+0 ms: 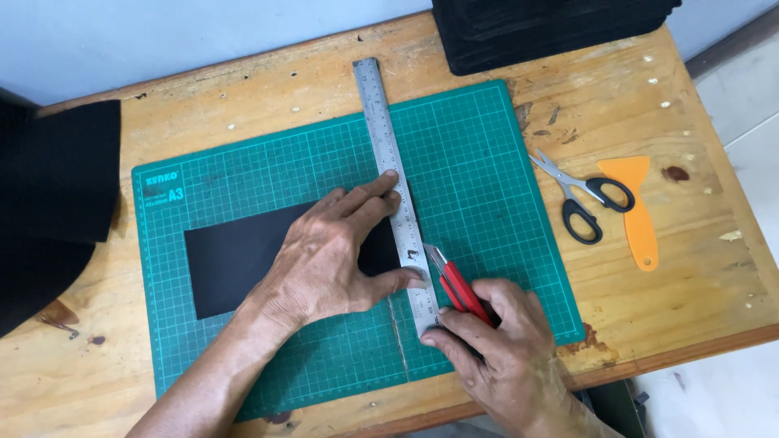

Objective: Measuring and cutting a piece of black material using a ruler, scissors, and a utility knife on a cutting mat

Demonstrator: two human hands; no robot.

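My left hand (341, 251) presses flat on the long steel ruler (395, 191) over the black rectangular sheet (235, 259), mid-frame on the green cutting mat (479, 154). My right hand (495, 341) grips the red utility knife (458, 288) against the ruler's edge; its handle is hidden in my fist.

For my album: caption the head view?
Left hand presses steel ruler on black sheet; right hand holds red cutter.

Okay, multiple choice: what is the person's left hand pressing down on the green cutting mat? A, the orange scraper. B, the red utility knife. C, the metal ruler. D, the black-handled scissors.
C: the left hand lies flat with its fingers on the metal ruler, over the black sheet; the right hand holds the red utility knife against the ruler's edge.
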